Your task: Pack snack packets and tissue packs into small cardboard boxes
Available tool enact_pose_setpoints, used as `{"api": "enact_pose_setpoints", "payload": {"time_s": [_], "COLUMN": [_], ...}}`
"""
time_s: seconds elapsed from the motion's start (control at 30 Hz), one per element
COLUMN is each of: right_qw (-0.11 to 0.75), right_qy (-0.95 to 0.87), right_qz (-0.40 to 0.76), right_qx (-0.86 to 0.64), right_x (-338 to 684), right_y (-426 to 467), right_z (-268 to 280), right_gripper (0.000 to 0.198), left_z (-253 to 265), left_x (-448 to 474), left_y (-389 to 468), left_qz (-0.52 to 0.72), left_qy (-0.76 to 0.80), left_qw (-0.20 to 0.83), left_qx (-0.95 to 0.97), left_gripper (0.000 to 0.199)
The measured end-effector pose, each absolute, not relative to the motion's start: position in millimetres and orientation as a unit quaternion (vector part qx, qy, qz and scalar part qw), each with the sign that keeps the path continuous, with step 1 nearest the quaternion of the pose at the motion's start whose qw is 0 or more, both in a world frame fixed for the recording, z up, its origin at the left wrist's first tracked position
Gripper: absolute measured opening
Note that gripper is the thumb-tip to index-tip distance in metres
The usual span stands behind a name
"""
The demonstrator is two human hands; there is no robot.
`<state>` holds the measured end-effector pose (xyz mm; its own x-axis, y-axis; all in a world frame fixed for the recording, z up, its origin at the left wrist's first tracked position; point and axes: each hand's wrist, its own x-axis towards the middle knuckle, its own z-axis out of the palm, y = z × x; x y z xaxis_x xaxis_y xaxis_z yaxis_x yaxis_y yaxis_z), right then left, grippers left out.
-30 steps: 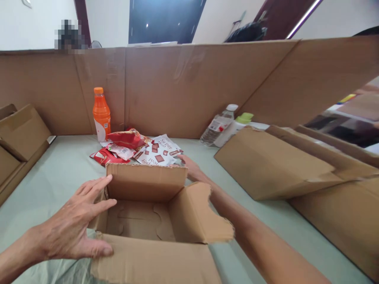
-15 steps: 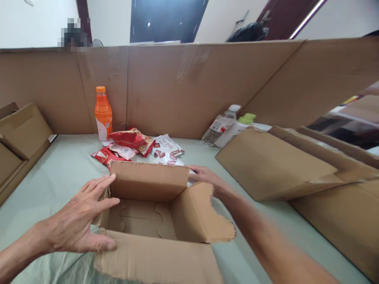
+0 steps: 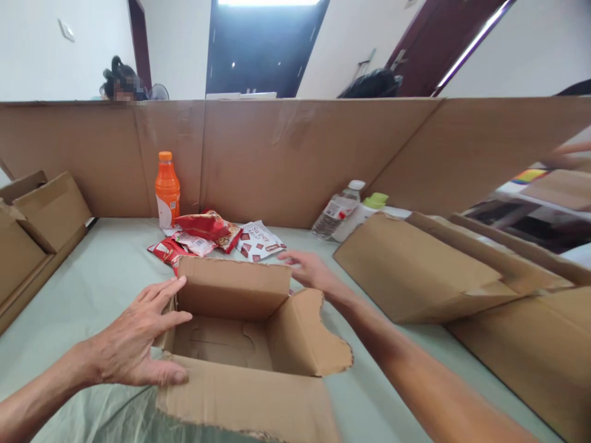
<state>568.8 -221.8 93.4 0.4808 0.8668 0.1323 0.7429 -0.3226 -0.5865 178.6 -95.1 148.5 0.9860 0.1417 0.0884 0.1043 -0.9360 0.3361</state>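
An open cardboard box (image 3: pixel 221 347) with torn flaps sits in front of me; its visible floor is bare. My left hand (image 3: pixel 138 335) is spread along the box's left side, thumb on the front flap and fingertips by the far left corner. Just beyond the far right corner is my right hand (image 3: pixel 308 271), fingers loosely apart and pointing left; the box hides part of it. Its fingertips are close to a white pouch (image 3: pixel 264 241) marked "Super"; I cannot tell whether they touch. Left of that lie red snack packets (image 3: pixel 203 227) and a pink packet (image 3: pixel 197 243).
An orange drink bottle (image 3: pixel 167 194) stands by the cardboard wall (image 3: pixel 277 160). A clear water bottle (image 3: pixel 339 212) and a white bottle with a green cap (image 3: pixel 360 216) lean at the right. Cardboard boxes flank both sides, left (image 3: pixel 53 212) and right (image 3: pixel 415 271). A person's head shows behind the wall.
The view has tilted up slightly. My right hand's fingertips have come further left past the box's far flap, and the white item under that hand has gone from sight. My left hand stays on the box.
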Motion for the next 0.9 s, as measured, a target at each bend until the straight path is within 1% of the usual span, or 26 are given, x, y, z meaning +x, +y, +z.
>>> {"api": "enact_pose_setpoints", "payload": {"time_s": [0.1, 0.2, 0.27, 0.3, 0.33, 0.37, 0.47, 0.53, 0.6, 0.63, 0.7, 0.8, 0.83, 0.9], "right_qw": [0.299, 0.29, 0.28, 0.276, 0.272, 0.271, 0.285, 0.316, 0.36, 0.386, 0.432, 0.536, 0.622, 0.657], "right_qy": [-0.557, -0.609, -0.627, -0.63, -0.628, -0.622, -0.594, -0.569, -0.538, -0.521, -0.488, -0.448, -0.432, -0.428], "right_qz": [0.075, 0.058, 0.059, 0.062, 0.066, 0.069, 0.075, 0.069, 0.06, 0.056, 0.049, 0.039, 0.053, 0.056], "right_qx": [-0.771, -0.736, -0.724, -0.724, -0.726, -0.731, -0.748, -0.756, -0.76, -0.759, -0.757, -0.715, -0.651, -0.619], "right_x": [565, 557, 551, 548, 546, 544, 543, 546, 551, 553, 552, 534, 523, 500], "right_y": [-176, -123, -91, -78, -67, -58, -48, -54, -70, -82, -113, -173, -194, -235], "right_z": [120, 132, 128, 123, 117, 110, 97, 98, 109, 118, 141, 182, 196, 217], "right_gripper": [0.043, 0.069, 0.088, 0.092, 0.092, 0.088, 0.058, 0.04, 0.029, 0.029, 0.034, 0.039, 0.038, 0.036], "left_z": [146, 142, 140, 139, 139, 139, 140, 141, 140, 140, 138, 136, 135, 132], "left_x": [179, 179, 178, 178, 178, 179, 182, 183, 183, 183, 184, 185, 186, 187], "left_y": [-96, -98, -99, -99, -99, -99, -98, -97, -96, -95, -94, -90, -88, -85], "left_qz": [0.063, 0.075, 0.077, 0.072, 0.067, 0.061, 0.051, 0.055, 0.061, 0.065, 0.07, 0.067, 0.066, 0.076], "left_qy": [0.064, 0.063, 0.064, 0.066, 0.067, 0.069, 0.068, 0.067, 0.066, 0.065, 0.06, 0.052, 0.05, 0.046], "left_qw": [0.178, 0.188, 0.189, 0.188, 0.187, 0.186, 0.191, 0.197, 0.204, 0.207, 0.212, 0.214, 0.214, 0.221], "left_qx": [0.98, 0.977, 0.977, 0.977, 0.978, 0.978, 0.978, 0.977, 0.975, 0.974, 0.973, 0.973, 0.973, 0.971], "left_gripper": [0.081, 0.08, 0.079, 0.079, 0.08, 0.081, 0.081, 0.081, 0.08, 0.08, 0.079, 0.079, 0.08, 0.085]}}
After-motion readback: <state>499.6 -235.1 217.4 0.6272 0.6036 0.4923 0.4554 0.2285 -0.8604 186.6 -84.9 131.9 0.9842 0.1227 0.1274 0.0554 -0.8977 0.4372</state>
